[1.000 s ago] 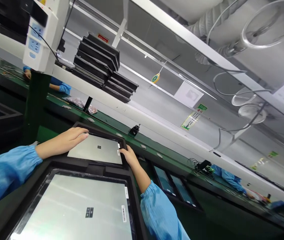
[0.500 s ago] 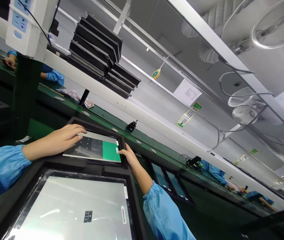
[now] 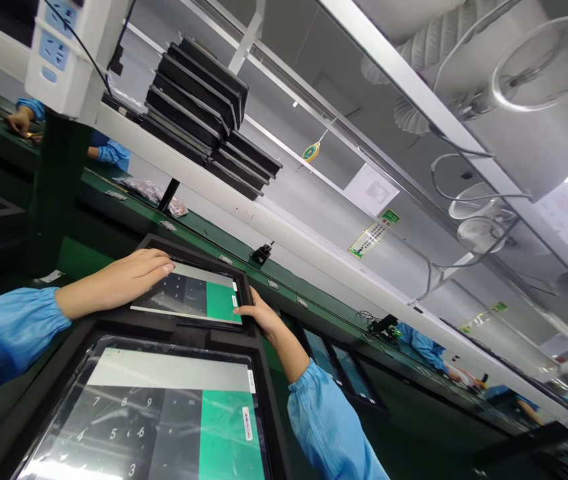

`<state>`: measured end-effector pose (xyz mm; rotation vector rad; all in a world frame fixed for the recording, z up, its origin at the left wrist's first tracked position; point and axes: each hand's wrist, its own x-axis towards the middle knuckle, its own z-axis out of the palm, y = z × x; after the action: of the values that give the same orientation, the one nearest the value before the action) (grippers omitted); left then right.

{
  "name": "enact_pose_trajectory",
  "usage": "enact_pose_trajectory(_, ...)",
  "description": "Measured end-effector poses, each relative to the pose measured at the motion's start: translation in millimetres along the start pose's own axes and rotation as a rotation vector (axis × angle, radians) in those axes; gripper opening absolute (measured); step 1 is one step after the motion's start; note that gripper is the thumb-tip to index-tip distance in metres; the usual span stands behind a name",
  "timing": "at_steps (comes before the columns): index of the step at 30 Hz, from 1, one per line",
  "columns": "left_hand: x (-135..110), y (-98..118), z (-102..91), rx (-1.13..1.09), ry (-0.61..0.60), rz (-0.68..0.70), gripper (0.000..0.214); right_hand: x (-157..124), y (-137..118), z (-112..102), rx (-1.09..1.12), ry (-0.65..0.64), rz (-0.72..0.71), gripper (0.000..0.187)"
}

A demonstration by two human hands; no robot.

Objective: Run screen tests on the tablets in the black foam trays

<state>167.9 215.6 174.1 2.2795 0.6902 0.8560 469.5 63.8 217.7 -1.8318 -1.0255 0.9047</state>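
Two tablets lie in black foam trays before me. The far tablet (image 3: pixel 191 293) shows a calculator keypad with a green strip at its right. My left hand (image 3: pixel 119 280) lies over its left part, fingers stretched out, fingertips at the screen. My right hand (image 3: pixel 265 317) grips the right edge of the far foam tray (image 3: pixel 247 303); its thumb rests on the tablet's right border and the other fingers are hidden beyond the edge. Nearest me, the near tablet (image 3: pixel 174 427) also displays a calculator, with white barcode labels on its right border. Neither hand touches that one.
More tablets (image 3: pixel 351 370) lie to the right on the green bench. A black plug adapter (image 3: pixel 263 253) and small parts sit along the bench. Black trays (image 3: pixel 199 93) are stacked on the shelf above, beside a power strip (image 3: pixel 64 60). Other people's blue sleeves (image 3: pixel 421 343) show beyond.
The near tablet's screen has gone from a pale page with a small centre icon to a full calculator. My left hand has shifted slightly right, its fingers closer together.
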Motion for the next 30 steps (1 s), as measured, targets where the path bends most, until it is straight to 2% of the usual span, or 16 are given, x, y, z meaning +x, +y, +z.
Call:
enact_pose_trajectory(5, 1.1, -2.9, 1.0, 0.019, 0.014, 0.016, 0.063, 6.7, 0.8, 2.5, -0.050, 0.073, -0.007, 0.075)
enact_pose_trajectory(8, 1.6, -4.5, 0.8, 0.052, 0.013, 0.024, 0.061, 7.2, 0.2, 1.9, -0.063, 0.078, -0.018, 0.072)
enact_pose_trajectory(14, 2.1, -6.5, 1.7, 0.130, -0.005, 0.056, 0.056, 4.5, -1.1, -1.1, -0.026, 0.001, -0.040, 0.073)
enact_pose_trajectory(16, 2.0, -6.3, 2.0, 0.151, -0.012, 0.060, 0.054, 5.7, -0.1, -1.0, -0.012, 0.000, -0.043, 0.067)
enact_pose_trajectory(30, 2.2, -3.5, -0.1, 0.211, -0.031, 0.087, 0.051, 10.5, 4.6, 0.8, 0.000, 0.067, -0.058, 0.056)
